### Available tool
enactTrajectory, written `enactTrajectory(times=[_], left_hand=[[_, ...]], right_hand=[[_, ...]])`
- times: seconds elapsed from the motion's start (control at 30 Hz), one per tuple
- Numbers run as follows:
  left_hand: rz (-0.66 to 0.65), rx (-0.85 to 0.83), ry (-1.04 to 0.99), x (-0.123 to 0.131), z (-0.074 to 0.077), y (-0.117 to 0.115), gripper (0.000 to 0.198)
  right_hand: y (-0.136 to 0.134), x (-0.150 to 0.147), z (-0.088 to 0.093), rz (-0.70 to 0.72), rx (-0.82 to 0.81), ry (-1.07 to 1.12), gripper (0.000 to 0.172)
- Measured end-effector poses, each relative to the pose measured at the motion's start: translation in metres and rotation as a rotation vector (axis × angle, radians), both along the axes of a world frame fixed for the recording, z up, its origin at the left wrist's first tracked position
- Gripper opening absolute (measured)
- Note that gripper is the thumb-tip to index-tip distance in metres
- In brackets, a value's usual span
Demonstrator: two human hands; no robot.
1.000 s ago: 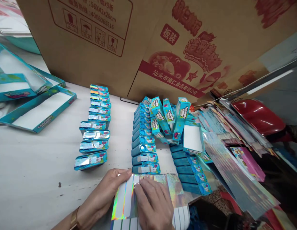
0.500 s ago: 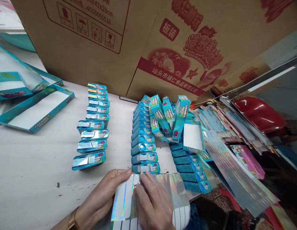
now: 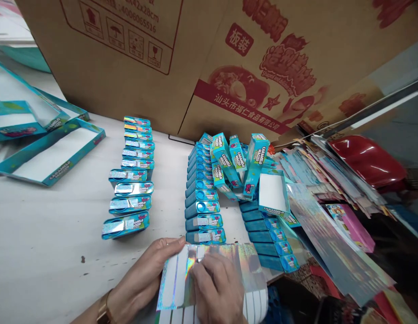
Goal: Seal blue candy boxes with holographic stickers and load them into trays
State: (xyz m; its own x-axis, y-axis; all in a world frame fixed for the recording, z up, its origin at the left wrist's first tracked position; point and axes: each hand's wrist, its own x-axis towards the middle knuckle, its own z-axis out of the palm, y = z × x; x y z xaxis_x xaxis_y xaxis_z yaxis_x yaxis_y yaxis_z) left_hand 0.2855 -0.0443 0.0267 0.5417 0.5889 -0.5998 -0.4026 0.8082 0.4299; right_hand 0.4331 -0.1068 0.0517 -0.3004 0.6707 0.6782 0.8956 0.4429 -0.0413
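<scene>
My left hand (image 3: 151,270) grips the upper left edge of a shiny holographic sticker sheet (image 3: 254,272), thumb along the top. White strips of bare backing show on its left part. Fingers curled in a pinch, my right hand (image 3: 218,283) is at the middle of the sheet on a sticker strip (image 3: 201,252), whose lower part the fingers hide. Just beyond the sheet stands a row of blue small boxes (image 3: 204,195); the nearest two carry silvery strips across their tops. Another row of blue boxes (image 3: 131,204), to the left, has silvery strips on top.
A big brown carton (image 3: 128,90) walls off the back. Open blue trays (image 3: 56,157) lie at left. Jumbled boxes (image 3: 256,162) and a small tray (image 3: 272,191) sit right of the middle row, beside more sticker sheets (image 3: 333,238) and a red stool (image 3: 367,162).
My right fingers have curled from lying stretched on the sheet into a pinch, drawing slightly down and right at the strip's top. My left hand keeps its grip.
</scene>
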Motion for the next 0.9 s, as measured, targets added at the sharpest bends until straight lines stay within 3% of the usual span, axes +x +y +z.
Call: enactTrajectory(times=[0.17, 0.27, 0.4, 0.53, 0.6, 0.73, 0.9], left_hand=[[-0.044, 0.054, -0.052, 0.0, -0.003, 0.002, 0.034], [-0.06, 0.114, -0.053, -0.002, -0.005, 0.004, 0.04], [-0.055, 0.173, -0.038, -0.005, -0.003, 0.004, 0.042], [-0.068, 0.178, -0.039, -0.005, 0.0, 0.001, 0.042], [-0.066, 0.191, -0.056, -0.004, 0.0, 0.0, 0.044], [-0.039, 0.223, -0.114, -0.001, 0.0, -0.004, 0.043], [-0.038, 0.206, -0.165, 0.001, 0.0, -0.006, 0.038]], right_hand=[[-0.003, -0.003, 0.002, 0.049, 0.044, 0.109, 0.018], [-0.012, 0.006, 0.01, 0.075, -0.065, 0.117, 0.022], [-0.028, 0.029, 0.036, -0.025, -0.084, 0.089, 0.012], [-0.023, 0.033, 0.065, -0.127, -0.041, 0.067, 0.033], [-0.01, 0.024, 0.069, -0.155, -0.08, 0.018, 0.038], [0.013, 0.002, 0.046, -0.198, -0.23, -0.206, 0.033], [0.011, -0.001, 0.013, -0.204, -0.169, -0.212, 0.022]])
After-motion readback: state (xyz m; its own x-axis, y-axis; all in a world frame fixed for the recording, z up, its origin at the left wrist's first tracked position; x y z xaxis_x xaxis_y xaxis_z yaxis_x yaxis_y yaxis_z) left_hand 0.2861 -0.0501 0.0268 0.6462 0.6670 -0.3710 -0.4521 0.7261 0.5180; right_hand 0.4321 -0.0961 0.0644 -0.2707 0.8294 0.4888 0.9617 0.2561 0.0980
